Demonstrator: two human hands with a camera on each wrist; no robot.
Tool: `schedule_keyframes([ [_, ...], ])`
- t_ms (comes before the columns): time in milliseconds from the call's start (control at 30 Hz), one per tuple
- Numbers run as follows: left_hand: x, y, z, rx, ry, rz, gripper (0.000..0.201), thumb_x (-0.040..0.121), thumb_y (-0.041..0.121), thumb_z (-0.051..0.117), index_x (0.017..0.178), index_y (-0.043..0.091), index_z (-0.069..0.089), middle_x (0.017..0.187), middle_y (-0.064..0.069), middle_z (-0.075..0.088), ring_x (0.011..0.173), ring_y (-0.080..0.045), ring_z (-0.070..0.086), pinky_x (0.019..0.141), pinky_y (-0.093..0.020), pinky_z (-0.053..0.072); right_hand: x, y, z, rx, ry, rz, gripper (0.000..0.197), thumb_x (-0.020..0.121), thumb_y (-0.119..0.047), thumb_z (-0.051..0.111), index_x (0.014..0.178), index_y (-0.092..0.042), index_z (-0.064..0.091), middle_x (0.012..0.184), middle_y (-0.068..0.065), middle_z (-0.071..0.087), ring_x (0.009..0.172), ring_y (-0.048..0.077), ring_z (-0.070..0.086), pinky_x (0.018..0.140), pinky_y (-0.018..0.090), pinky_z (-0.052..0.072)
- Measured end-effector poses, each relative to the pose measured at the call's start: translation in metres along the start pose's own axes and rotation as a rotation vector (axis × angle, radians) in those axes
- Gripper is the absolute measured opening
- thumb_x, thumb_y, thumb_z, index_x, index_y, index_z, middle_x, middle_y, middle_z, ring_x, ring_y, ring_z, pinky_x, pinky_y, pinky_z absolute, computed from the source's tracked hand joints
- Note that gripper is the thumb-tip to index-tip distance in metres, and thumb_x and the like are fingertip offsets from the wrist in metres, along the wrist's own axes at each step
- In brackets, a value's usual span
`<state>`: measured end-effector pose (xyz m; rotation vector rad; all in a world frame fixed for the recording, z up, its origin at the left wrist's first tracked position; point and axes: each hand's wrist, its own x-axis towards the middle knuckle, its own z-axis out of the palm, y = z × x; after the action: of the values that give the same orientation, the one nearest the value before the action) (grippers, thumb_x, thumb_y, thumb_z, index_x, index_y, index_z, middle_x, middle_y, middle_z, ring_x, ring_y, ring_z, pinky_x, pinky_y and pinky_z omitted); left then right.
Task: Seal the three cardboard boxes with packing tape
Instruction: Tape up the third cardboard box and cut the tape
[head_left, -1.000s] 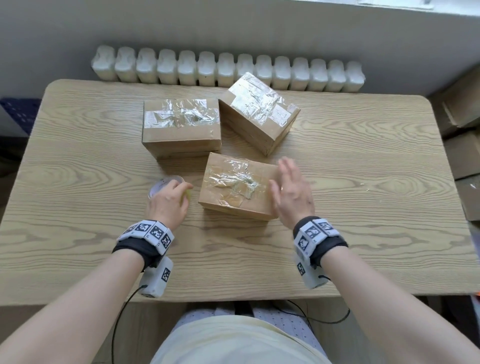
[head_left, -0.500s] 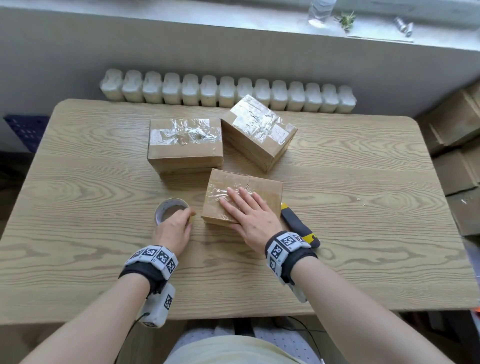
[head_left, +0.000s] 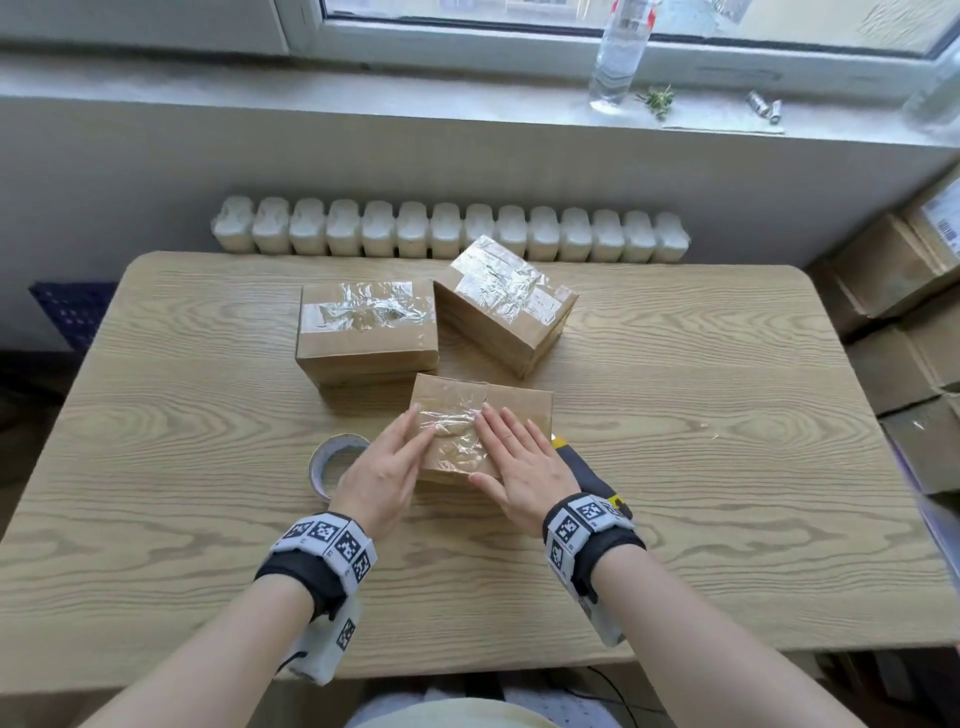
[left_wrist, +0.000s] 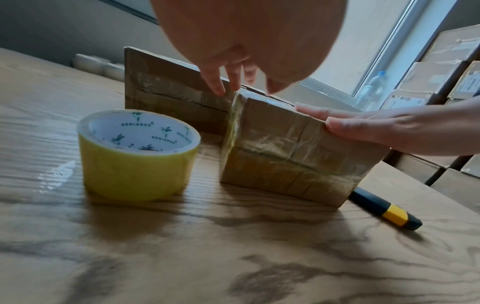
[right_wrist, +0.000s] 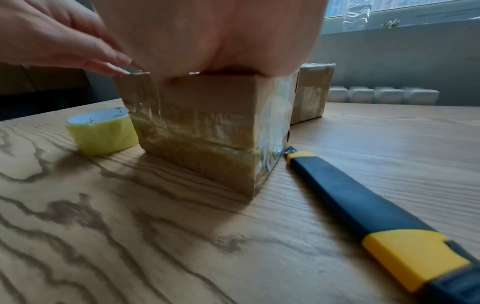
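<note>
Three cardboard boxes sit on the wooden table (head_left: 701, 415). The near box (head_left: 483, 415) is closest to the person; its top carries crinkled clear tape. Left hand (head_left: 382, 473): fingers straight, flat against the left top edge of the near box, gripping nothing. Right hand (head_left: 524, 467): fingers straight and spread, palm down on the box top, pressing the tape, gripping nothing. In the right wrist view, tape also wraps the front and side faces of the near box.

The left box (head_left: 366, 332) and the right box (head_left: 506, 301) stand behind it, both with shiny tape across their tops; the right box is turned at an angle. The near box stands just in front of the other two; whether it touches either I cannot tell.

Tape roll (head_left: 335, 462): yellowish, lying flat on the table just left of the near box, by the left hand. Utility knife (right_wrist: 363, 209): dark handle with yellow parts, on the table just right of the near box, partly under the right wrist in the head view.
</note>
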<state>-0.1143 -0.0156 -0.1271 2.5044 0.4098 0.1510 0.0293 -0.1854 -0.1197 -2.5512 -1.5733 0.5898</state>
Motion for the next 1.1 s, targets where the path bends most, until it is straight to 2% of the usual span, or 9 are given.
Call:
schedule_keyframes([
  [100, 0.001, 0.013, -0.001, -0.127, 0.003, -0.186, 0.046, 0.095, 0.009, 0.047, 0.141, 0.014, 0.042, 0.156, -0.008, 0.018, 0.139, -0.019, 0.03, 0.111, -0.027, 0.026, -0.003, 0.004, -0.01, 0.181, 0.04, 0.002, 0.066, 0.1, -0.045, 0.032, 0.152, -0.02, -0.001, 0.158, -0.009, -0.009, 0.144, 0.005, -0.011, 0.119, 0.029, -0.005],
  [233, 0.002, 0.017, -0.005, -0.234, -0.069, -0.349, 0.055, 0.093, 0.013, 0.05, 0.145, 0.019, 0.033, 0.155, 0.0, 0.025, 0.14, -0.013, 0.027, 0.115, -0.031, 0.023, -0.019, 0.023, -0.011, 0.535, 0.232, 0.268, 0.083, 0.091, -0.023, 0.057, 0.152, -0.016, 0.002, 0.155, -0.01, -0.001, 0.144, 0.004, 0.0, 0.118, 0.024, 0.003],
  [333, 0.005, 0.018, -0.006, -0.253, -0.114, -0.344, 0.062, 0.09, 0.013, 0.055, 0.147, 0.02, 0.03, 0.154, 0.003, 0.024, 0.14, -0.011, 0.027, 0.115, -0.029, 0.026, -0.026, 0.035, -0.002, 0.895, 0.174, 0.434, 0.081, 0.075, -0.028, 0.067, 0.145, -0.032, 0.025, 0.151, -0.002, 0.033, 0.135, 0.016, 0.038, 0.112, 0.042, 0.034],
  [433, 0.011, 0.021, -0.005, -0.236, -0.201, -0.33, 0.068, 0.09, 0.017, 0.057, 0.148, 0.025, 0.024, 0.156, 0.006, 0.018, 0.142, -0.011, 0.022, 0.115, -0.033, 0.026, -0.027, 0.045, -0.005, 1.106, 0.22, 0.476, 0.065, 0.077, -0.009, 0.068, 0.128, -0.041, 0.043, 0.134, 0.001, 0.052, 0.117, 0.018, 0.057, 0.099, 0.044, 0.048],
  [533, 0.02, 0.03, -0.002, -0.213, -0.238, -0.31, 0.066, 0.093, 0.019, 0.055, 0.149, 0.025, 0.021, 0.156, 0.006, 0.016, 0.138, -0.012, 0.032, 0.115, -0.034, 0.027, -0.029, 0.06, -0.014, 1.165, 0.246, 0.53, 0.064, 0.082, 0.008, 0.063, 0.137, -0.017, 0.043, 0.133, 0.007, 0.051, 0.109, 0.015, 0.058, 0.085, 0.025, 0.053],
  [633, 0.032, 0.04, 0.003, -0.176, -0.241, -0.286, 0.062, 0.096, 0.02, 0.051, 0.149, 0.022, 0.021, 0.156, 0.003, 0.015, 0.139, -0.014, 0.03, 0.115, -0.03, 0.025, -0.029, 0.074, -0.021, 1.197, 0.268, 0.541, 0.06, 0.083, 0.012, 0.058, 0.136, -0.013, 0.045, 0.13, 0.006, 0.053, 0.102, 0.006, 0.055, 0.07, 0.014, 0.051],
  [833, 0.058, 0.054, 0.009, -0.109, -0.247, -0.288, 0.06, 0.098, 0.022, 0.045, 0.15, 0.02, 0.016, 0.157, 0.002, 0.01, 0.144, -0.014, 0.018, 0.113, -0.023, 0.015, -0.019, 0.092, -0.04, 1.223, 0.285, 0.571, 0.058, 0.085, 0.014, 0.052, 0.137, -0.011, 0.044, 0.123, 0.004, 0.052, 0.094, 0.007, 0.054, 0.064, 0.011, 0.05],
  [1000, 0.074, 0.061, 0.01, -0.07, -0.25, -0.314, 0.059, 0.099, 0.021, 0.044, 0.15, 0.02, 0.015, 0.158, 0.001, 0.009, 0.143, -0.016, 0.02, 0.112, -0.024, 0.019, -0.004, 0.101, -0.05, 1.196, 0.264, 0.619, 0.061, 0.084, 0.014, 0.05, 0.138, -0.012, 0.044, 0.136, 0.011, 0.051, 0.105, 0.014, 0.051, 0.078, 0.026, 0.051],
  [1100, 0.081, 0.063, 0.009, -0.05, -0.258, -0.321, 0.059, 0.099, 0.021, 0.044, 0.15, 0.02, 0.015, 0.158, 0.002, 0.009, 0.143, -0.014, 0.019, 0.112, -0.022, 0.018, 0.0, 0.104, -0.057, 1.148, 0.255, 0.617, 0.059, 0.084, 0.013, 0.05, 0.137, -0.013, 0.045, 0.134, 0.009, 0.053, 0.102, 0.013, 0.051, 0.068, 0.017, 0.048],
])
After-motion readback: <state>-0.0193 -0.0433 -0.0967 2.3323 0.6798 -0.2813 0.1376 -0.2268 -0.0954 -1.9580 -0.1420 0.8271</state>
